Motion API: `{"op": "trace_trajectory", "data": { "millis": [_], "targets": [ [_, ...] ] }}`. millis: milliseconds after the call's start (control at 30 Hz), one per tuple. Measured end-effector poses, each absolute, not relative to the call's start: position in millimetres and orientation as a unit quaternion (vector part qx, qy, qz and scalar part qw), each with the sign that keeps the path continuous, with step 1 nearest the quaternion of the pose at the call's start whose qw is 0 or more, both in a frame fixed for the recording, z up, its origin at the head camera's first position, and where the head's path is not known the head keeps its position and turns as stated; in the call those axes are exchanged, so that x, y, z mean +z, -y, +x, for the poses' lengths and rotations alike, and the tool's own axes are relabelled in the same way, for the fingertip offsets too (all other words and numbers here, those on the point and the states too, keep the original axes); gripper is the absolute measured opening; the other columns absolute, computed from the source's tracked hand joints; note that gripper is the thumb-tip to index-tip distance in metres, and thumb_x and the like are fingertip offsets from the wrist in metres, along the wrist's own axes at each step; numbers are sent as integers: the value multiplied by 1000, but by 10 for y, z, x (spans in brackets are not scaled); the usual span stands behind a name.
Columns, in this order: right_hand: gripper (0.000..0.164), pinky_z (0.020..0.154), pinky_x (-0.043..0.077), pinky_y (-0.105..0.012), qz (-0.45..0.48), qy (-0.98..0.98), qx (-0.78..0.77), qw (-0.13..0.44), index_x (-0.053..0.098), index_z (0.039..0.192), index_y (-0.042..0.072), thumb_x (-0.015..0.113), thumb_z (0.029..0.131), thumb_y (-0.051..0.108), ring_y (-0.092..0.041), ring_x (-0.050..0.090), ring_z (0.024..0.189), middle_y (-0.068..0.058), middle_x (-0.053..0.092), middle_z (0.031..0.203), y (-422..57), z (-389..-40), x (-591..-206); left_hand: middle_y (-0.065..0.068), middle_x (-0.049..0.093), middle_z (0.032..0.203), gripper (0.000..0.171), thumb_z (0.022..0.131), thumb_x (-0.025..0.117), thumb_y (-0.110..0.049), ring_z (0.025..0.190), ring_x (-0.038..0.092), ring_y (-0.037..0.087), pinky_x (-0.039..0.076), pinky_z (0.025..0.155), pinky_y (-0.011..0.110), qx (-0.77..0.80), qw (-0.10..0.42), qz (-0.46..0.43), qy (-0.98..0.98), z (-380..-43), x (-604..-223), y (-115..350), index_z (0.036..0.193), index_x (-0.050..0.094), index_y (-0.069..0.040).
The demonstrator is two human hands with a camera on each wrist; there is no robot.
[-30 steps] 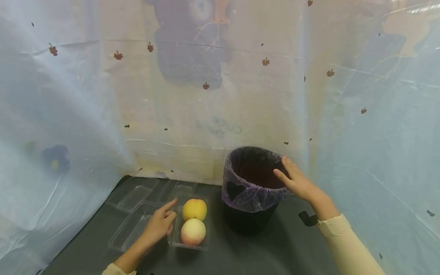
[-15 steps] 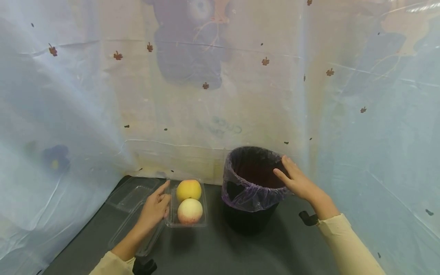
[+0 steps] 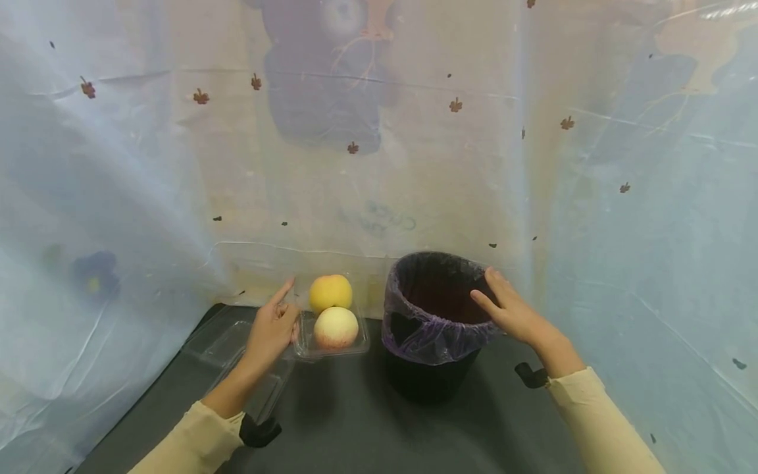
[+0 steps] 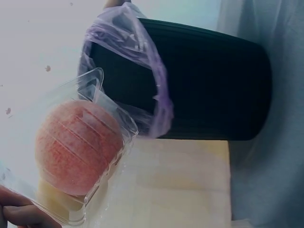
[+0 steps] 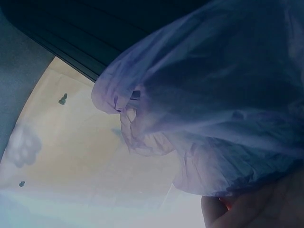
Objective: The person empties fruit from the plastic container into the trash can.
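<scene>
My left hand (image 3: 272,331) grips the left side of a clear plastic tray (image 3: 304,349), held up off the dark table. Two round fruits sit in it: a yellow peach-like fruit (image 3: 330,293) at the back and a pale peach (image 3: 335,328) in front. In the left wrist view the peach's red underside (image 4: 78,145) shows through the tray's ribbed bottom. To the right stands a black bin (image 3: 423,382) lined with a purple plastic bag (image 3: 438,342). My right hand (image 3: 516,315) rests at the bin's right rim with its fingers extended; the bag partly hides it in the right wrist view.
More clear plastic trays (image 3: 216,339) lie on the table (image 3: 355,428) at the left, partly behind my left arm. A printed plastic sheet (image 3: 320,197) hangs close behind the bin and along both sides.
My left hand has lifted the tray with both fruits up and away from me, toward the back sheet, lately slightly rightward. The right hand and the bin have not moved.
</scene>
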State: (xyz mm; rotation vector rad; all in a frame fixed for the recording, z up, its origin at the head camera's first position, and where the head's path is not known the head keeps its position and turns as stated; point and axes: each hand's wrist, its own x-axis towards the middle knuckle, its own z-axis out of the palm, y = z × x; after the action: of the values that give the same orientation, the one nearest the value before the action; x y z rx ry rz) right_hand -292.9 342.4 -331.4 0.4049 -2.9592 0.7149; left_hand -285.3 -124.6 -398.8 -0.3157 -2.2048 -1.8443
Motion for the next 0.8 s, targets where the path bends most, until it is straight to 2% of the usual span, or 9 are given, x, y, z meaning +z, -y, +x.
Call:
{"op": "trace_trajectory", "data": {
  "millis": [333, 567, 800],
  "targets": [
    [90, 128, 1, -68, 141, 963, 227, 35, 6, 170, -3, 42, 113, 57, -48, -4, 163, -26, -1, 177, -3413, -2935, -3296, 0, 53, 62, 61, 113, 49, -15, 52, 49, 12, 39, 48, 25, -680, 129, -134, 709, -2944, -3650, 1115, 170, 31, -22],
    [91, 128, -1, -67, 139, 964, 226, 34, 5, 170, -3, 41, 113, 58, -48, -5, 163, -25, -1, 178, -3409, -2932, -3286, 1, 55, 64, 60, 112, 51, -18, 50, 52, 14, 41, 47, 26, -675, 153, -145, 708, -3033, -3421, 1025, 169, 33, -28],
    [91, 129, -1, -66, 138, 964, 224, 33, 5, 170, -3, 41, 113, 58, -48, -4, 163, -25, -2, 177, -3403, -2916, -3275, 2, 57, 65, 64, 110, 55, -17, 49, 54, 14, 37, 43, 25, -652, 178, -155, 720, -3161, -3271, 974, 170, 32, -24]
  ]
}}
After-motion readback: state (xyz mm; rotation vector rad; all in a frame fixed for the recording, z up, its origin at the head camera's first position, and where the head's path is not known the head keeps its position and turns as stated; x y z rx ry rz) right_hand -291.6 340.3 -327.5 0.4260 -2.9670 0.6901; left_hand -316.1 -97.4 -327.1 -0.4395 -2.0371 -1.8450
